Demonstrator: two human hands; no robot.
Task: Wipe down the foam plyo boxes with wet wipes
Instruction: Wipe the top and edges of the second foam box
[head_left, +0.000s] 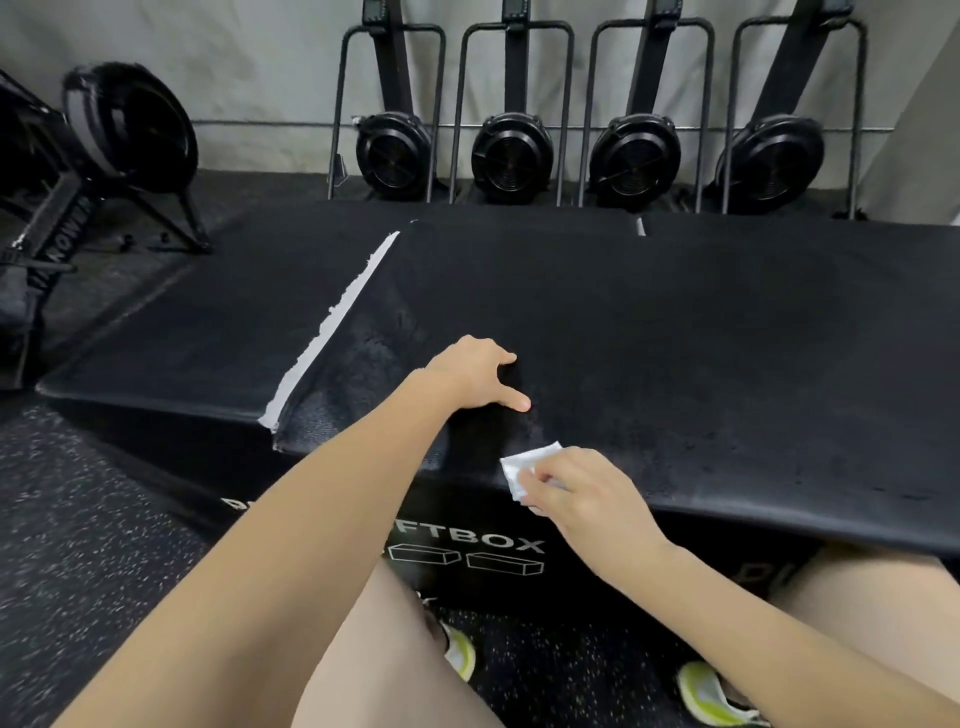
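Observation:
A wide black foam plyo box (675, 332) fills the middle of the view, its front face printed with white letters. A lower black box (187, 332) lies against its left side, a torn white strip (332, 322) along the seam. My left hand (475, 371) rests on the big box's top near the front edge, thumb stretched out and fingers bent down onto the surface. My right hand (576, 493) pinches a folded white wet wipe (524, 465) and presses it on the box's front edge. A damp sheen shows left of my left hand.
Several black rowing machines (511, 150) stand upright against the grey wall behind the boxes. Another machine (104, 140) sits on the floor at the far left. Speckled black rubber floor (78, 519) lies in front; my knees and shoes are below.

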